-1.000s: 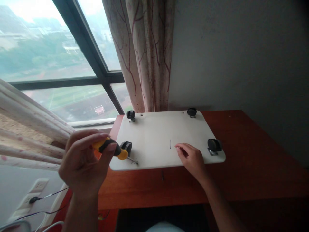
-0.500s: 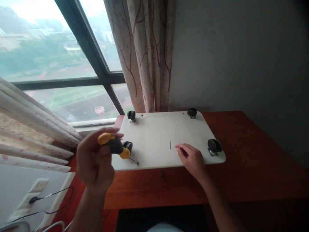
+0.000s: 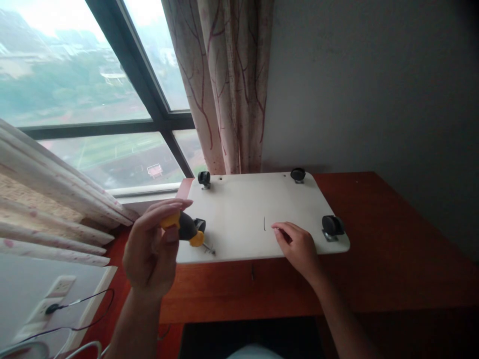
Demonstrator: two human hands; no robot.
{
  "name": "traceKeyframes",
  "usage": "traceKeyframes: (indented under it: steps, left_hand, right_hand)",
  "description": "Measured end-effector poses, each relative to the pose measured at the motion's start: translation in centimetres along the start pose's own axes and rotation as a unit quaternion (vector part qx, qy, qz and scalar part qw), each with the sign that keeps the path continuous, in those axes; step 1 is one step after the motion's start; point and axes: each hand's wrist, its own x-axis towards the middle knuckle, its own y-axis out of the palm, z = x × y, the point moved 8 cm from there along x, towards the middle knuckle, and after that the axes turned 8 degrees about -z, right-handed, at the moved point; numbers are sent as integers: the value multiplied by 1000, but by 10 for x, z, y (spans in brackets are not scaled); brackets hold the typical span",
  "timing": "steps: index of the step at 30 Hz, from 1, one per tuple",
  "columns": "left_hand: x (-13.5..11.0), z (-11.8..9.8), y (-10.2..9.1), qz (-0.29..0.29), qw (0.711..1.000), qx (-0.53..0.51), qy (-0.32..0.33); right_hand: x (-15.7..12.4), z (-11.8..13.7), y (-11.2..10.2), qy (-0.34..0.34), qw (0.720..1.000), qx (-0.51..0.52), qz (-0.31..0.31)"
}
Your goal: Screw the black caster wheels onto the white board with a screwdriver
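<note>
My left hand is closed around the yellow and black handle of a screwdriver. Its shaft slants down to the right, and the tip meets a screw at the metal plate of the near left caster, which the tool partly covers. That caster is on a white board, lying with its casters upward. My right hand rests on the board's near part, thumb and fingers pinched together; whatever is between them is too small to name. Just left of those fingertips lies a thin black L-shaped hex key.
More casters stand at the board's far left, far right and near right corners. A small dark item lies on the reddish wooden table in front. Window and curtain are behind; cables and sockets at lower left.
My left hand has shifted slightly to the right and turned on the screwdriver handle, its fingers now covering more of the yellow end. The right hand has stayed in place.
</note>
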Motion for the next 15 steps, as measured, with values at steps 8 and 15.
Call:
traceKeyframes:
  steps: [8,15]
  left_hand:
    - [-3,-5,-1,-18,1000,3,11]
    - [-2,-5,2,0,999,27,21]
  right_hand:
    - [-1,-1,1,-11,1000,0,-6]
    - [-1,-1,0,-15,1000,2,-8]
